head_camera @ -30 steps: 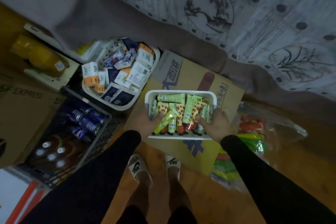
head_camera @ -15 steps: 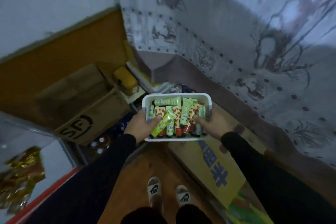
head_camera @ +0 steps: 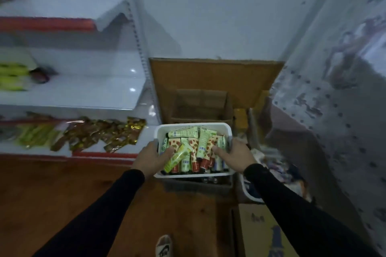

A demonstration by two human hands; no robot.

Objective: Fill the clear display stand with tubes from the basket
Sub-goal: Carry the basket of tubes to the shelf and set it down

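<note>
- White plastic basket (head_camera: pixel 193 127) with slotted walls is carried in the air at the middle of the view, gripped on both short sides
- Left hand (head_camera: pixel 150 157) grasps the basket's left rim, fingers outside the wall and the thumb hooked over the edge, lying among the tubes
- Right hand (head_camera: pixel 235 155) grasps the right rim the same way, thumb inside and fingers wrapped round the outer wall
- Both arms wear long black sleeves (head_camera: pixel 100 215) that reach to the wrists
- Green and cream squeeze tubes (head_camera: pixel 200 144), several printed with red spots, fill the basket in a loose pile; most lie lengthwise with their red caps toward the person
- One pale green tube (head_camera: pixel 183 132) lies crosswise along the far wall, and one yellow-green tube (head_camera: pixel 177 157) lies slanted on top just beside the left thumb
- White metal store shelving (head_camera: pixel 83 64) stands to the left, its edges trimmed with red strips
- Gold and brown foil snack packets (head_camera: pixel 104 135) lie in a row on the lower shelf, near the basket's left side; yellow-green packets further left are blurred
- Open brown cardboard box (head_camera: pixel 200 104) sits on the floor beyond the basket, against a pale wall
- Dark crate (head_camera: pixel 198 184) shows directly below the basket, its contents too dim to tell
- Grey patterned cloth with dark dots (head_camera: pixel 334 121) hangs down the right side
- Reddish-brown wooden floor (head_camera: pixel 52 194) spreads under the arms, with the toe of a white slipper (head_camera: pixel 164 245) at the bottom edge
- The clear display stand cannot be made out anywhere in this view
</note>
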